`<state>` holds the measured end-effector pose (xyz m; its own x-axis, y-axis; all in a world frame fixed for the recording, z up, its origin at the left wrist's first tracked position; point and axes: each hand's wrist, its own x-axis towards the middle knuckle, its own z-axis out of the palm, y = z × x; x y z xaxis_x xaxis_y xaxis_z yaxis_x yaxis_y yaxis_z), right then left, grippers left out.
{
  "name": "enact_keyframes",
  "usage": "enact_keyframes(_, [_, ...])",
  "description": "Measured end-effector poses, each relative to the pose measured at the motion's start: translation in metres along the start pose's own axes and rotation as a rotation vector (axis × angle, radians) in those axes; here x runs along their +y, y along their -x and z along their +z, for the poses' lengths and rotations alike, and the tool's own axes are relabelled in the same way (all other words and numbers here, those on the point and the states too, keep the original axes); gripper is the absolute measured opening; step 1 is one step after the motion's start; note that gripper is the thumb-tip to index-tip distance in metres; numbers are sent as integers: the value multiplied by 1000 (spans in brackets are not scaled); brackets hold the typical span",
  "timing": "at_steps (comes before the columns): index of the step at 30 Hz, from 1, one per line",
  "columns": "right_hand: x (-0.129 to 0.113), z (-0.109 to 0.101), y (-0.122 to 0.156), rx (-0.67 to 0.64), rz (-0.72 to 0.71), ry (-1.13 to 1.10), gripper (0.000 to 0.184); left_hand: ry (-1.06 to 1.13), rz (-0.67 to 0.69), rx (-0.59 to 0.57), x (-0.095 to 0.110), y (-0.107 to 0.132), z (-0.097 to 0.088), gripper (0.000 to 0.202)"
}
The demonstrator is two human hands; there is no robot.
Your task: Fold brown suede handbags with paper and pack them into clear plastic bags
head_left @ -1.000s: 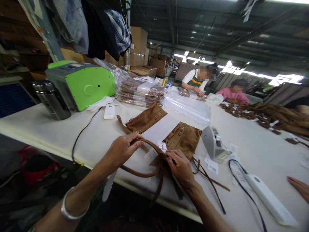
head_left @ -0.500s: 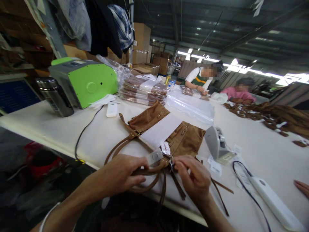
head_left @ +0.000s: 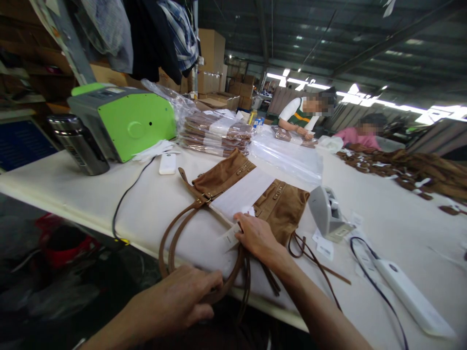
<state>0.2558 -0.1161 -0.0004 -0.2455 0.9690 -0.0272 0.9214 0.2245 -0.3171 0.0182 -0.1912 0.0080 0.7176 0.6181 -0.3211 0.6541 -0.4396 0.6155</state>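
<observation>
A brown handbag (head_left: 284,214) lies on the table before me, with a wide white paper band (head_left: 242,192) around its middle. Its long brown handles (head_left: 174,232) loop toward the table's front edge. My left hand (head_left: 182,299) is curled around one handle near that edge. Over the bag's top edge, my right hand (head_left: 259,236) pinches a white tag (head_left: 230,236). Part of another white label shows behind the right fingers. Thin brown straps (head_left: 326,279) trail from the bag's right side.
A green-grey machine (head_left: 134,126) and a steel flask (head_left: 80,146) stand at left. Behind the bag lie plastic-wrapped brown bags (head_left: 215,133) and clear plastic sheets (head_left: 288,158). A grey tape dispenser (head_left: 324,211) and a white corded device (head_left: 412,296) are at right. Two people work beyond.
My left hand has left the tag and moved down toward me, onto the handle. My right hand has moved left and up, onto the tag.
</observation>
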Motion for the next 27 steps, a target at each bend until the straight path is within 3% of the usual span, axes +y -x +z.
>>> enact_keyframes(5, [23,-31,7,82,169,-569,9,60,-6,11,-14,-1,6,22])
enact_keyframes(8, [36,-50,19,209,245,-867,24,90,1,8,-20,-5,6,19])
enact_keyframes(11, [45,-56,30,338,277,-982,33,81,34,57,-18,-17,-2,17])
enact_keyframes(15, [55,-47,38,432,293,-1055,38,-11,120,297,-4,-56,-24,13])
enact_keyframes(17, [62,-38,39,437,349,-1100,40,-97,160,422,4,-89,-36,18])
enact_keyframes(19, [70,-29,40,429,429,-1135,40,-201,214,473,9,-125,-46,22])
enact_keyframes(21, [79,-20,40,418,506,-1143,37,-330,290,422,12,-161,-53,30])
enact_keyframes(23, [85,-12,39,410,565,-1135,29,-463,337,294,14,-188,-57,39])
enact_keyframes(25, [89,-5,38,397,610,-1125,18,-562,348,179,13,-204,-61,41])
enact_keyframes(27, [91,0,36,362,643,-1113,11,-620,367,152,12,-210,-66,37])
